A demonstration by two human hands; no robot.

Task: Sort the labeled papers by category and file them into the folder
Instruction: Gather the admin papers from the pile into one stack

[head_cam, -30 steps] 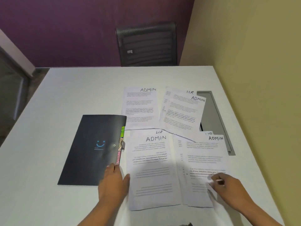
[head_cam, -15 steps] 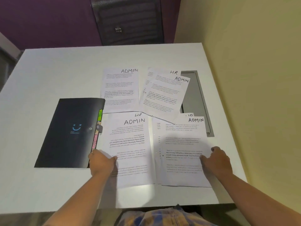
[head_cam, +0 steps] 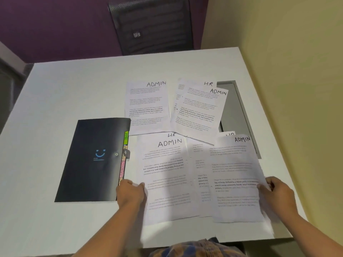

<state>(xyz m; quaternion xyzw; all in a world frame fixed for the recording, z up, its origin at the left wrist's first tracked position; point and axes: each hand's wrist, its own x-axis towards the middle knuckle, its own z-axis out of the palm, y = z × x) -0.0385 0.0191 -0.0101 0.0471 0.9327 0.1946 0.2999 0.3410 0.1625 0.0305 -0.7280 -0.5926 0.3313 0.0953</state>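
A black folder [head_cam: 92,160] with a blue smiley and coloured tabs lies shut at the left. Several printed papers marked ADMIN or HR lie spread to its right. My left hand [head_cam: 130,191] pinches the left edge of the near ADMIN sheet [head_cam: 167,175], which covers an HR sheet. My right hand [head_cam: 278,193] grips the right edge of another ADMIN sheet [head_cam: 235,179], lifted off the pile beneath it. Farther back lie a single ADMIN sheet [head_cam: 148,106] and an ADMIN sheet over an HR sheet [head_cam: 200,108].
The white table [head_cam: 65,93] ends at a yellow wall on the right. A grey cable hatch [head_cam: 233,112] is set into the table behind the papers. A dark mesh chair [head_cam: 152,25] stands at the far edge. The near table edge is close to my body.
My right hand has taken hold of the right ADMIN sheet and raised it off the pile. My left hand has closed on the near sheet's left edge. The camera has tilted down.
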